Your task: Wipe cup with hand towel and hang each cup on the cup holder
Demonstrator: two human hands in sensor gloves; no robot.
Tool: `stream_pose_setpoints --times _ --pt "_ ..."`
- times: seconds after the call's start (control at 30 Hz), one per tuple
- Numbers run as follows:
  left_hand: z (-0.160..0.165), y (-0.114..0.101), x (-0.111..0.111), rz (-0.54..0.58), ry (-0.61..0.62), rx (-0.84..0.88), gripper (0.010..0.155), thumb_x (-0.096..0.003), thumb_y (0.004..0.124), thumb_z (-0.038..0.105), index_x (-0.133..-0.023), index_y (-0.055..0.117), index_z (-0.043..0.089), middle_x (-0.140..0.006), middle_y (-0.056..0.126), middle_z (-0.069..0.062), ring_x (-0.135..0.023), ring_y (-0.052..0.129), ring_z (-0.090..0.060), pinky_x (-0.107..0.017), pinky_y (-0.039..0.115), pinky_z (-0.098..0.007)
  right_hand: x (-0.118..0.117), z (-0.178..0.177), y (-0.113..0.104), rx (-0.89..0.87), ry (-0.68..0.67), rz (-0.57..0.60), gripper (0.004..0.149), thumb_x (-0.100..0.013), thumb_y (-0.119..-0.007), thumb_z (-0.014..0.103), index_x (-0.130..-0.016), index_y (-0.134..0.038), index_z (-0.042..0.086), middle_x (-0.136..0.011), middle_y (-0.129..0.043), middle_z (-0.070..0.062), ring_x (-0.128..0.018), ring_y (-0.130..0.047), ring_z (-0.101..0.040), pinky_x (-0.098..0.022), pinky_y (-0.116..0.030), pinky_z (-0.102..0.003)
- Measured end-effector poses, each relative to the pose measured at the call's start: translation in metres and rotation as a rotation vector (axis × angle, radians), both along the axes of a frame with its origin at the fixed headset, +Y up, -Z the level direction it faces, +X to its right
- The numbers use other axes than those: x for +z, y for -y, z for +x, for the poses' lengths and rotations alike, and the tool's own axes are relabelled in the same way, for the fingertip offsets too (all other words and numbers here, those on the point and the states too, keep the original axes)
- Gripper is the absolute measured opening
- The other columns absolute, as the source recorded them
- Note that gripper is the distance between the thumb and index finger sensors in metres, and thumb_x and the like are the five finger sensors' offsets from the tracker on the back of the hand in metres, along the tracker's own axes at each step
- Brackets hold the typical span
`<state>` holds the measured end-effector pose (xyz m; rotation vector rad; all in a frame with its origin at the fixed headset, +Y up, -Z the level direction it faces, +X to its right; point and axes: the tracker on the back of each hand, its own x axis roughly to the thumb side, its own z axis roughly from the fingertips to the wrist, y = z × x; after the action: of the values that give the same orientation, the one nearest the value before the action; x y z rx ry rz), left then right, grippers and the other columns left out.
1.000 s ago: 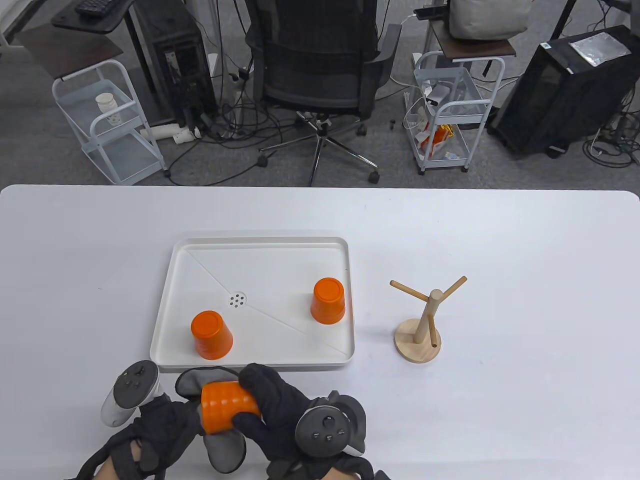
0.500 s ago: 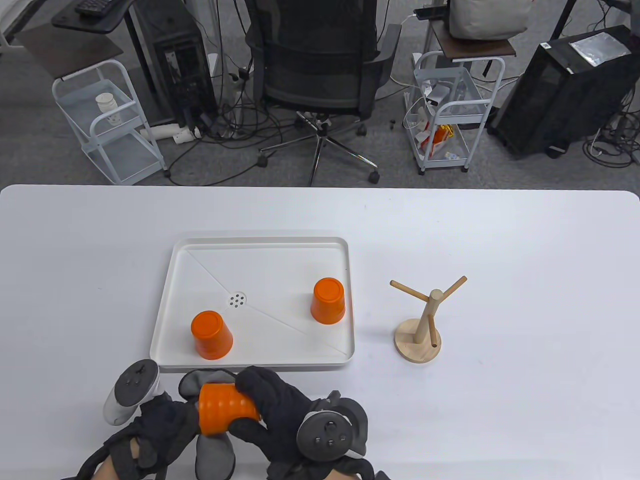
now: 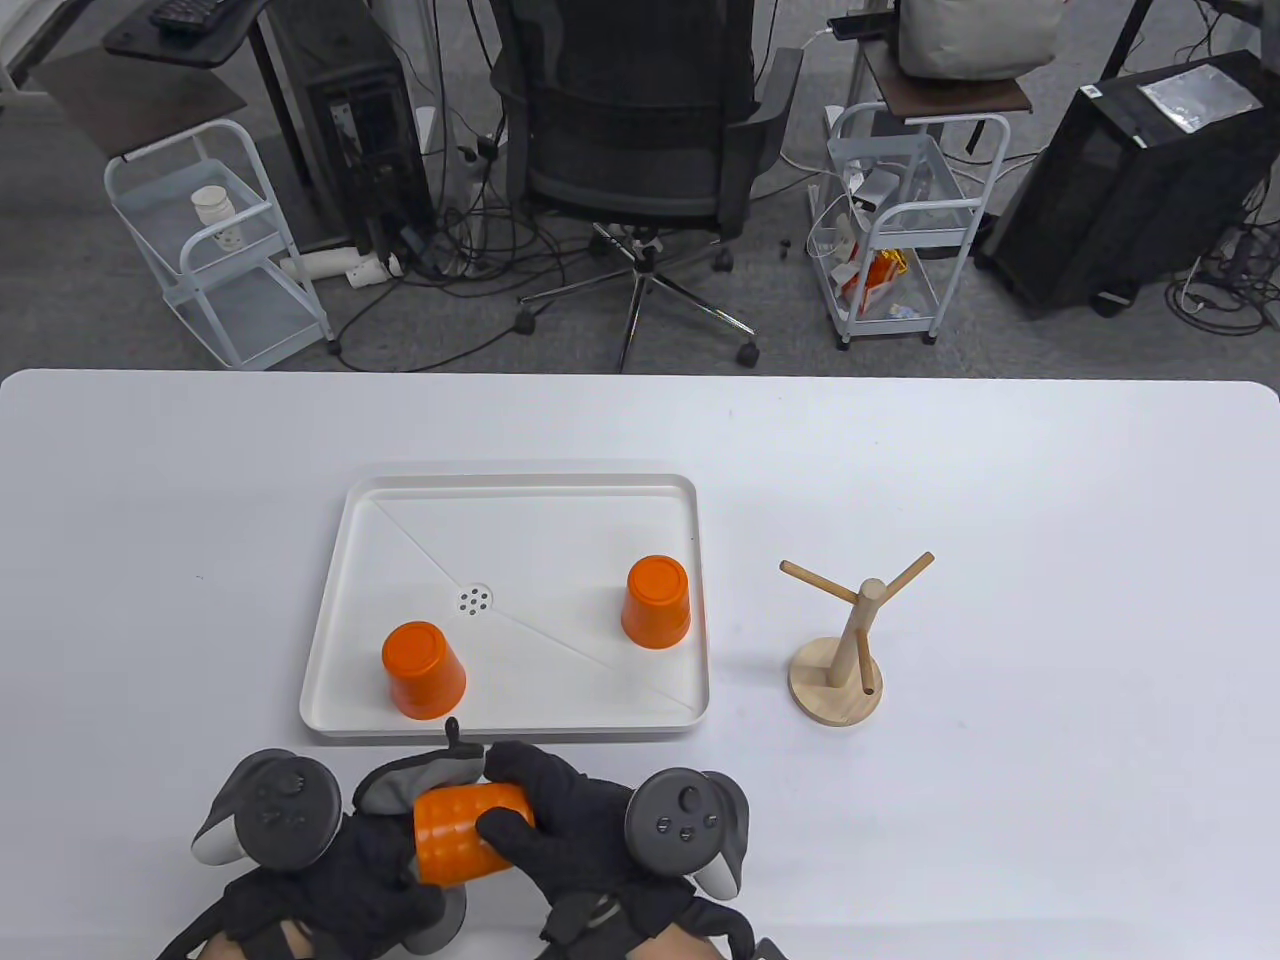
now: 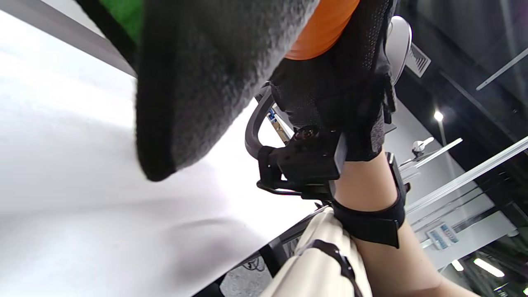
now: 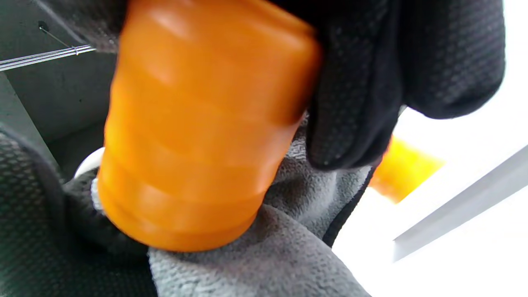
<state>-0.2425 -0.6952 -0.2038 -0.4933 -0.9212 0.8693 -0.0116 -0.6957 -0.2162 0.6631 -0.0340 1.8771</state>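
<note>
Three orange cups were in view. One cup (image 3: 462,832) lay on its side between both hands at the near edge of the white surface (image 3: 1000,480), just in front of the white tray (image 3: 520,510). The right hand (image 3: 575,835) gripped this held cup from above, its fingers (image 3: 505,828) curled over the ribbed wall; the right wrist view showed a thumb (image 5: 350,107) pressed against the cup's side. The left hand (image 3: 330,870) held the grey hand towel (image 3: 420,775) against the cup's open end, with the towel bunched around and beneath the cup. How the left fingers were set could not be told, as the towel and the cup hid them. In the left wrist view, a fold of the towel (image 4: 198,82) hung over the surface.

The two other cups stood upside down in the tray: the left cup (image 3: 422,670) near the front left corner, the right cup (image 3: 657,602) close to the right wall. A round drain fitting (image 3: 474,600) sat between them, near the tray's centre.

The wooden cup holder (image 3: 850,640) stood upright on the surface to the right of the tray, apart from it. None of its pegs carried a cup.
</note>
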Motion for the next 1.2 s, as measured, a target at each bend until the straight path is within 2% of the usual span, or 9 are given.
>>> stream_pose_setpoints --times 0.13,0.43,0.6,0.7,0.77,0.87,0.97,1.2 --pt "-0.001 0.004 -0.003 -0.081 0.016 0.070 0.082 -0.0407 0.048 0.076 -0.112 0.048 0.035 -0.124 0.045 0.012 -0.111 0.007 -0.044 -0.073 0.006 -0.071 0.002 -0.001 -0.002 0.023 0.015 0.051 0.074 -0.045 -0.067 0.060 -0.096 -0.062 0.007 -0.081 -0.087 -0.024 -0.041 -0.106 -0.034 -0.041 -0.088 -0.054" --pt "-0.005 0.015 -0.013 -0.266 0.053 0.231 0.087 -0.0405 0.041 0.078 -0.114 0.044 0.031 -0.124 0.046 0.007 -0.109 0.015 -0.051 -0.071 0.012 -0.072 0.011 -0.006 -0.008 0.092 0.016 0.211 0.072 -0.046 -0.069 0.057 -0.101 -0.051 0.013 -0.095 -0.075 -0.020 -0.060 -0.099 -0.038 -0.054 -0.081 -0.058" --pt "-0.006 0.019 -0.016 -0.321 0.077 0.281 0.088 -0.0411 0.038 0.078 -0.114 0.044 0.029 -0.123 0.048 0.006 -0.107 0.019 -0.053 -0.070 0.016 -0.073 0.014 -0.008 -0.010 0.112 0.016 0.258 0.072 -0.046 -0.069 0.056 -0.101 -0.048 0.015 -0.097 -0.072 -0.019 -0.064 -0.098 -0.039 -0.057 -0.079 -0.059" --pt "-0.006 0.019 -0.016 -0.308 0.070 0.265 0.086 -0.0421 0.040 0.078 -0.114 0.045 0.031 -0.123 0.048 0.007 -0.108 0.019 -0.051 -0.070 0.015 -0.073 0.014 -0.008 -0.010 0.111 0.014 0.253 0.072 -0.046 -0.070 0.056 -0.101 -0.048 0.014 -0.097 -0.072 -0.019 -0.064 -0.097 -0.039 -0.057 -0.079 -0.059" --pt "-0.006 0.016 -0.014 -0.254 0.058 0.229 0.084 -0.0424 0.043 0.077 -0.113 0.044 0.032 -0.124 0.048 0.009 -0.108 0.017 -0.051 -0.070 0.013 -0.072 0.015 -0.008 -0.011 0.114 0.018 0.259 0.072 -0.046 -0.069 0.056 -0.101 -0.048 0.014 -0.097 -0.072 -0.019 -0.063 -0.098 -0.039 -0.056 -0.079 -0.059" --pt "-0.006 0.006 -0.008 -0.116 0.029 0.124 0.081 -0.0424 0.048 0.076 -0.112 0.044 0.036 -0.124 0.046 0.012 -0.110 0.011 -0.048 -0.071 0.010 -0.072 0.014 -0.008 -0.010 0.090 0.013 0.224 0.073 -0.046 -0.069 0.057 -0.101 -0.049 0.012 -0.096 -0.074 -0.019 -0.061 -0.099 -0.039 -0.055 -0.081 -0.058" --pt "-0.005 -0.004 -0.001 0.078 -0.013 -0.037 0.078 -0.0416 0.051 0.076 -0.110 0.044 0.040 -0.124 0.043 0.017 -0.111 0.009 -0.045 -0.073 0.010 -0.071 0.012 -0.008 -0.008 0.076 -0.002 0.186 0.074 -0.046 -0.069 0.057 -0.100 -0.050 0.011 -0.095 -0.075 -0.020 -0.059 -0.100 -0.039 -0.054 -0.081 -0.058" --pt "0.001 -0.022 0.012 0.492 -0.067 -0.260 0.075 -0.0390 0.057 0.075 -0.106 0.049 0.043 -0.122 0.046 0.021 -0.114 0.013 -0.040 -0.077 0.011 -0.070 0.012 -0.008 -0.008 0.077 -0.008 0.182 0.074 -0.046 -0.068 0.057 -0.100 -0.051 0.011 -0.095 -0.075 -0.020 -0.059 -0.100 -0.039 -0.053 -0.082 -0.058"
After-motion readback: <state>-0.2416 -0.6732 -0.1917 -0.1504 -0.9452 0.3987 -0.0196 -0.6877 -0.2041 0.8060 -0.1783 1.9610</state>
